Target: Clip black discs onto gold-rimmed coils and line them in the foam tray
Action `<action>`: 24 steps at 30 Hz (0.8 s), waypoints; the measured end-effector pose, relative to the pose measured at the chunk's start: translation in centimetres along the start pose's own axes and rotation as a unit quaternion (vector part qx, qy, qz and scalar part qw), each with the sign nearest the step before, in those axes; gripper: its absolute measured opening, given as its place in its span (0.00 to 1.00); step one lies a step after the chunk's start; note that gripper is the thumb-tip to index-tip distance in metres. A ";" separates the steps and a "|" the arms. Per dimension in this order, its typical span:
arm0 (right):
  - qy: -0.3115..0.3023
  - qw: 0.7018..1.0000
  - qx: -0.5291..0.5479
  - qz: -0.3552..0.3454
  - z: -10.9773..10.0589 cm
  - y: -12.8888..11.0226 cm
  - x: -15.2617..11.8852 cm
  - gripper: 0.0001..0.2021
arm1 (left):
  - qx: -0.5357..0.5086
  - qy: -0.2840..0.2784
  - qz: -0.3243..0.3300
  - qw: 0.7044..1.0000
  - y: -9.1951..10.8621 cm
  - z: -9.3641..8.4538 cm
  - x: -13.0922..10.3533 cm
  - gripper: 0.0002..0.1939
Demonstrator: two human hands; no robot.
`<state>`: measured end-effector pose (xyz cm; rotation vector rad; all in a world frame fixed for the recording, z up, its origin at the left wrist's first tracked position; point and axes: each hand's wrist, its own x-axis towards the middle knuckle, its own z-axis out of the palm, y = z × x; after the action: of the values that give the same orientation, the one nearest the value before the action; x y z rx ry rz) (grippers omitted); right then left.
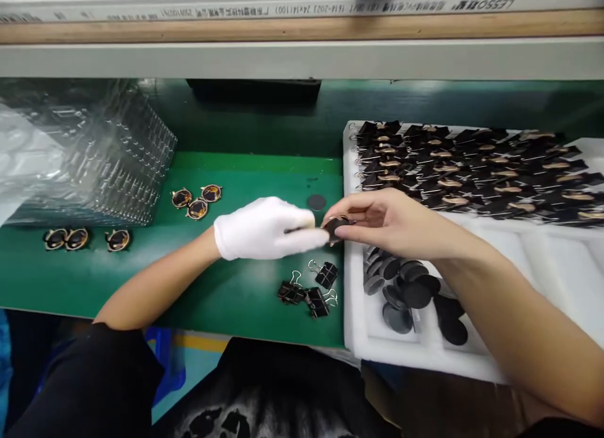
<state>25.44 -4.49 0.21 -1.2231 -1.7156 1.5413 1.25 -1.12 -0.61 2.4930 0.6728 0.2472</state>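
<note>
My left hand, in a white glove, and my bare right hand meet above the green table. Between their fingertips they pinch a small round dark piece with a gold-coloured rim. Just behind it a dark disc lies on the table. Several black binder clips with silver handles lie in front of my hands. Left of my gloved hand are three round gold-rimmed pieces, grouped together. More such pieces lie farther left.
A white foam tray on the right holds rows of binder clips gripping gold-rimmed pieces, with loose dark discs nearer me. Stacked clear plastic trays stand at the left. A grey shelf edge crosses behind.
</note>
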 end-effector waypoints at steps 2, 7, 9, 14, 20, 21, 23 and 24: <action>0.025 1.000 -0.006 0.013 -0.5 0.0 -0.1 0.13 | 0.046 -0.109 -0.008 0.993 0.4 0.5 -0.9 0.25; 0.096 0.992 0.081 0.030 -1.1 0.4 0.2 0.14 | 0.097 -0.212 0.042 0.972 0.6 2.6 -1.3 0.17; 0.080 0.990 0.113 0.009 -1.3 0.5 0.2 0.14 | 0.025 -0.166 0.045 0.985 0.1 2.1 -0.7 0.18; -0.001 0.994 0.087 -0.059 -0.7 0.0 -0.1 0.07 | -0.069 0.244 -0.133 0.958 -0.1 -0.2 0.7 0.21; 0.014 0.993 0.059 -0.098 1.8 -0.5 -0.1 0.07 | -0.047 0.272 -0.082 0.958 0.8 0.3 0.2 0.19; 0.027 0.993 0.052 -0.103 2.0 -0.4 -0.1 0.07 | -0.035 0.272 -0.052 0.960 0.7 0.4 0.1 0.18; 0.049 0.991 0.043 -0.116 2.1 -0.3 -0.2 0.07 | -0.020 0.294 -0.008 0.956 0.5 0.3 -0.2 0.13; 0.056 0.990 0.044 -0.125 2.0 -0.2 -0.2 0.07 | -0.018 0.312 -0.007 0.950 0.4 0.2 -0.3 0.12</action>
<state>23.76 -5.67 0.00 -0.9893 -1.6406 1.3570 1.20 -1.63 -0.61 2.3619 0.9151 1.0612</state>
